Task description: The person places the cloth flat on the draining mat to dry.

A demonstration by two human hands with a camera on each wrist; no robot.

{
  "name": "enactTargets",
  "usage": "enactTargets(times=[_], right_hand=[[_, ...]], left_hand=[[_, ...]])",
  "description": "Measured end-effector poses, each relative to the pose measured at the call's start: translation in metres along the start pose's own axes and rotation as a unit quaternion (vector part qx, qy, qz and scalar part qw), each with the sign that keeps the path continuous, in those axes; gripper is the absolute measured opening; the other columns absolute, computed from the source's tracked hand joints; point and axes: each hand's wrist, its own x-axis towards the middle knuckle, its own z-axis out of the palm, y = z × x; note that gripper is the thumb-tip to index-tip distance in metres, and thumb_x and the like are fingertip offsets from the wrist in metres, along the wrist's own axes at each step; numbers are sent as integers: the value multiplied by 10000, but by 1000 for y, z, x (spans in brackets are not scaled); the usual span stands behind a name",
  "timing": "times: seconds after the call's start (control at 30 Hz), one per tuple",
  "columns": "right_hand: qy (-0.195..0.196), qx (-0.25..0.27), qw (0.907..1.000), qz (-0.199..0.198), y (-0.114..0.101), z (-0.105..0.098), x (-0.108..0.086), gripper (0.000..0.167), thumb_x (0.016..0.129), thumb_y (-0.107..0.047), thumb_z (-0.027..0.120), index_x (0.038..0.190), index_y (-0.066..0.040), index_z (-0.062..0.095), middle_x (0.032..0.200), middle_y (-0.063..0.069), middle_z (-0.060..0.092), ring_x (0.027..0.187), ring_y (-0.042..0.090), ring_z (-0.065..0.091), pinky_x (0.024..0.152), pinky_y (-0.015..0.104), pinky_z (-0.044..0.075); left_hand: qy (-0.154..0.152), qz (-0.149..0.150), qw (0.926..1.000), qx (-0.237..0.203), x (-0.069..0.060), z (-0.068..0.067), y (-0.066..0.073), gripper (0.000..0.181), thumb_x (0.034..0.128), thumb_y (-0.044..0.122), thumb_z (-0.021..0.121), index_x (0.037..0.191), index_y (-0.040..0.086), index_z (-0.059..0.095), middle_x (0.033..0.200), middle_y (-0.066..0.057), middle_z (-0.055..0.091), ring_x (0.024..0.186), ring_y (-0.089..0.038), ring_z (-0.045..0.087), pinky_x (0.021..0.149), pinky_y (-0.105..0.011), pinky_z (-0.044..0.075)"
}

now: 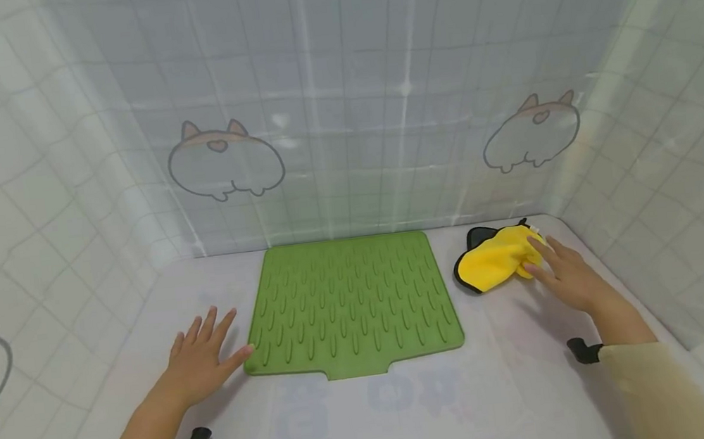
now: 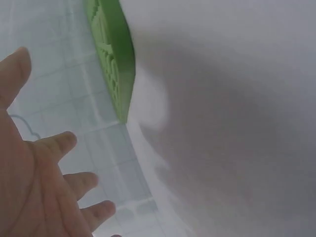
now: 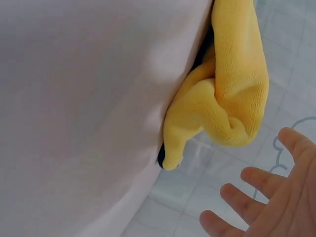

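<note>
A green mat point(image 1: 349, 297) with raised oval ridges and a short tab at its near edge lies in the middle of the table. My left hand point(image 1: 196, 367) is by its near left corner, fingers spread; the left wrist view shows the palm point(image 2: 34, 192) holding nothing. To the right of the mat lies a crumpled yellow cloth point(image 1: 497, 259) with black edging, its folds plain in the right wrist view. My right hand point(image 1: 572, 277) hovers just right of the cloth. Its fingers point(image 3: 242, 202) are spread and apart from the cloth in the right wrist view.
A dark item point(image 1: 478, 235) shows partly from behind the cloth; its kind cannot be told. Pale tiled-pattern walls point(image 1: 347, 107) enclose the white table point(image 1: 472, 406) at the back and both sides. The right side wall point(image 1: 676, 216) stands close to the right hand.
</note>
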Motion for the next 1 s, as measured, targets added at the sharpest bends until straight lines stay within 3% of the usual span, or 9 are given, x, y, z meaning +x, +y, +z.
enactTargets(times=[0.2,0.53,0.77,1.0], right_hand=[[39,287,9995,102,-2,3,11,790,1042,-591,344,1624,-163,26,1591,371,51,1389,649,107,1017,824,133],[496,1060,9931,46,-7,11,23,790,1058,-537,367,1597,-21,107,1590,354,133,1432,578,134,1110,735,129],[394,1217,9912,347,-6,13,29,785,1048,-589,304,1604,-61,133,1579,368,143,1413,600,150,1088,756,143],[389,1382,9883,511,-4,17,33,747,1051,-584,282,1596,-80,200,1576,364,167,1397,610,190,1072,761,184]], left_hand=[[-238,-21,9997,-67,4,2,5,868,944,605,567,1553,37,319,1546,-371,252,1373,-642,211,1033,-800,166],[-511,-19,9977,-456,10,9,10,904,928,590,607,1547,1,312,1538,-388,247,1371,-651,212,1019,-811,181],[-653,-41,9964,-536,12,8,14,924,915,570,640,1531,-34,308,1516,-417,251,1345,-675,224,999,-802,244],[-908,-195,9935,-660,14,17,10,982,871,581,687,1529,-43,310,1516,-420,250,1362,-667,198,1044,-767,244]])
